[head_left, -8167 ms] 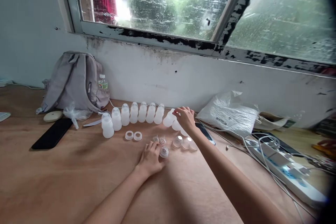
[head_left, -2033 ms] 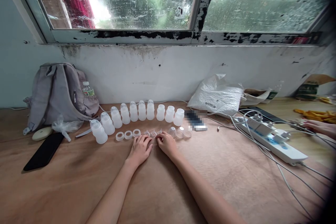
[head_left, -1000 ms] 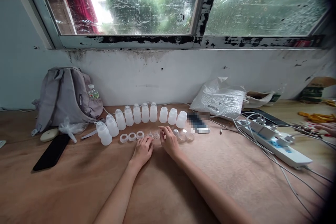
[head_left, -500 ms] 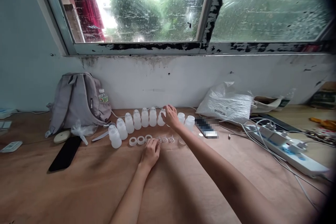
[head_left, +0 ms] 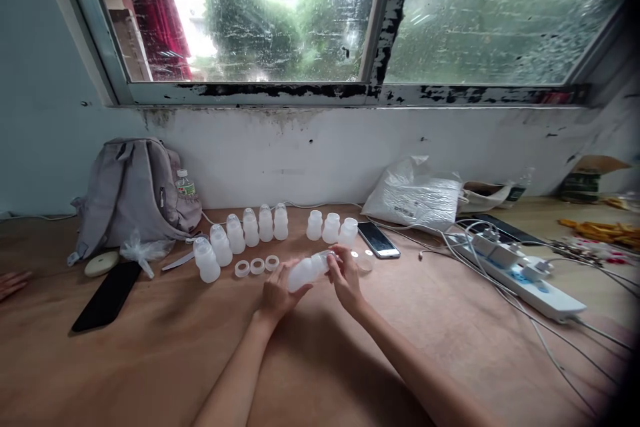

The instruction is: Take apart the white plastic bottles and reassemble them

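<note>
Both hands hold one white bottle (head_left: 306, 271) tilted just above the counter (head_left: 150, 347): the left hand (head_left: 277, 293) grips its base, the right hand (head_left: 345, 273) pinches its neck. Three white rings (head_left: 257, 266) lie just left; more bottles (head_left: 245, 230) stand behind.

Both arms reach forward, left hand (head_left: 274, 293) and right hand (head_left: 346, 275) curled (fingers bent)
</note>
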Action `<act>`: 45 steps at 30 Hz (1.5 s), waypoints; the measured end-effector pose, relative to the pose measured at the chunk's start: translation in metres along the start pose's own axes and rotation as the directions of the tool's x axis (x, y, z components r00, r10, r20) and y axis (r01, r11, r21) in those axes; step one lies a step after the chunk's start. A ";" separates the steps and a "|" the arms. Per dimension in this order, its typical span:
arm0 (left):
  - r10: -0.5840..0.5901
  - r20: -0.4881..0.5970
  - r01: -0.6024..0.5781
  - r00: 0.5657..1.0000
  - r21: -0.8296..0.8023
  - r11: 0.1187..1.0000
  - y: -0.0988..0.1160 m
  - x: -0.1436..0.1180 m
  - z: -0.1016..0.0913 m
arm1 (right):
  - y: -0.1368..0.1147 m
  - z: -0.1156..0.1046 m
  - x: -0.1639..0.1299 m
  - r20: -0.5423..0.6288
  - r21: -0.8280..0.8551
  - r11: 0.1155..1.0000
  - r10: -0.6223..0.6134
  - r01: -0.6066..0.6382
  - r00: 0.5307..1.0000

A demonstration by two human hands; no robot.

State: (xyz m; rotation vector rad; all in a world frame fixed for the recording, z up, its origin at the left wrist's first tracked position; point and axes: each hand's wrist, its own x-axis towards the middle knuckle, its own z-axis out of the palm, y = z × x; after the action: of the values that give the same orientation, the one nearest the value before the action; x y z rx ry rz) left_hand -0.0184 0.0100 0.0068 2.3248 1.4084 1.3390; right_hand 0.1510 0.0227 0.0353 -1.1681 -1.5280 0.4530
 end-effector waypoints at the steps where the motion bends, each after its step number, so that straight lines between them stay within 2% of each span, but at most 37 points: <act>1: 0.028 0.053 -0.027 0.998 -0.013 1.000 0.001 -0.001 0.000 | 0.005 -0.003 -0.004 0.027 -0.025 1.000 0.013 -0.012 1.000; 4: 0.090 0.178 -0.085 0.980 -0.031 0.996 0.005 -0.005 0.003 | 0.021 -0.012 -0.010 0.057 -0.150 0.989 0.022 -0.014 0.998; 6: 0.073 0.224 -0.065 0.972 -0.042 0.997 0.011 -0.006 0.005 | 0.031 -0.018 -0.009 0.018 -0.199 0.980 0.010 -0.006 1.000; 12: -0.084 0.260 0.118 0.962 -0.119 0.986 0.039 0.000 0.015 | 0.042 -0.031 -0.002 -0.126 -0.200 0.980 0.001 -0.026 0.992; 16: -0.181 0.299 0.254 0.937 -0.227 0.940 0.047 0.004 0.021 | 0.043 -0.038 0.000 -0.174 -0.170 0.984 0.025 -0.055 0.984; 18: -0.236 0.394 0.378 0.888 -0.334 0.864 0.047 0.005 0.023 | 0.044 -0.039 -0.001 -0.179 -0.153 0.987 0.026 -0.053 0.984; 20: -0.260 0.541 0.535 0.800 -0.447 0.717 0.044 0.006 0.024 | 0.045 -0.039 -0.002 -0.172 -0.137 0.990 0.019 -0.043 0.985; 22: -0.230 0.658 0.649 0.717 -0.511 0.564 0.041 0.007 0.024 | 0.046 -0.037 -0.003 -0.165 -0.122 0.992 0.012 -0.032 0.986; 24: -0.193 0.705 0.693 0.682 -0.539 0.479 0.038 0.008 0.023 | 0.048 -0.037 -0.003 -0.164 -0.112 0.993 0.005 -0.024 0.986; 27: -0.169 0.721 0.709 0.672 -0.560 0.429 0.035 0.009 0.020 | 0.049 -0.043 0.002 -0.217 -0.095 0.993 0.050 -0.072 0.975; 30: -0.161 0.728 0.718 0.667 -0.570 0.399 0.032 0.007 0.017 | 0.050 -0.057 0.009 -0.362 -0.105 0.973 0.154 -0.204 0.919; 33: -0.165 0.725 0.718 0.669 -0.574 0.392 0.032 0.006 0.015 | 0.049 -0.071 0.015 -0.427 -0.227 0.937 0.149 -0.265 0.892; 37: -0.182 0.723 0.719 0.666 -0.557 0.416 0.035 0.006 0.013 | 0.048 -0.077 0.018 -0.408 -0.434 0.839 0.142 -0.329 0.902; 41: -0.198 0.714 0.716 0.671 -0.556 0.422 0.038 0.006 0.012 | 0.053 -0.078 0.019 -0.346 -0.539 0.733 0.257 -0.416 0.902; 45: -0.202 0.710 0.712 0.675 -0.554 0.432 0.039 0.006 0.012 | 0.056 -0.081 0.020 -0.260 -0.611 0.641 0.393 -0.465 0.882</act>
State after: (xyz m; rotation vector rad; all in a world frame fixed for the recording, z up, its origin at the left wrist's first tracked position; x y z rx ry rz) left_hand 0.0173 -0.0033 0.0227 1.3146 0.8546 0.7440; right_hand 0.2491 0.0404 0.0274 -2.1178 -1.3339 0.1354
